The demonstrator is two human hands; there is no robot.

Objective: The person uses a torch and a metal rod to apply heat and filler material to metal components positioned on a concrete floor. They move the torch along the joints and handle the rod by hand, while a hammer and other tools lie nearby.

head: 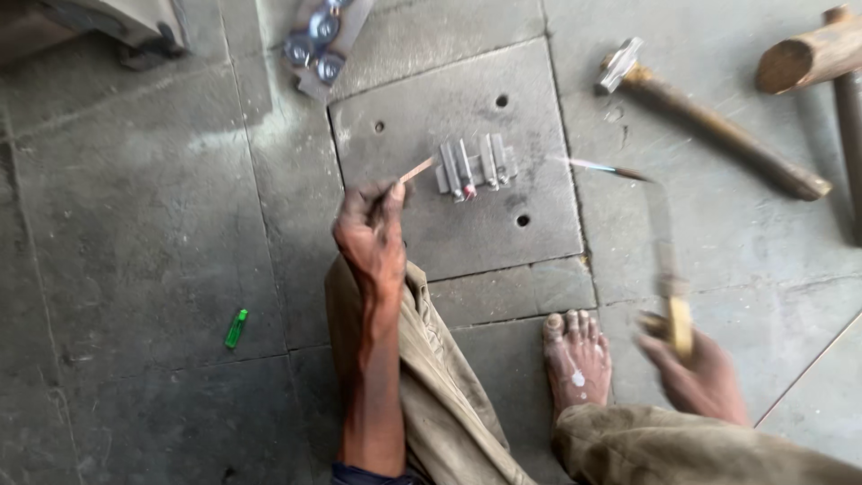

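My left hand (pixel 373 229) pinches a thin copper-coloured rod (pixel 416 170) whose tip reaches toward a small cluster of metal parts (pixel 476 166) lying on a square metal floor plate (pixel 422 108). One part glows red at its near end. My right hand (pixel 696 368) grips the brass handle of a gas torch (pixel 669 260); its bent tube rises to a nozzle with a thin flame (pixel 588 165) pointing left at the metal parts. The torch and right hand are blurred.
A hammer (pixel 709 117) with a wooden handle lies at upper right beside a wooden mallet (pixel 813 54). Shiny metal fittings (pixel 319 40) sit at the top. A green lighter (pixel 236 328) lies on the stone floor at left. My bare foot (pixel 575 359) rests below the plate.
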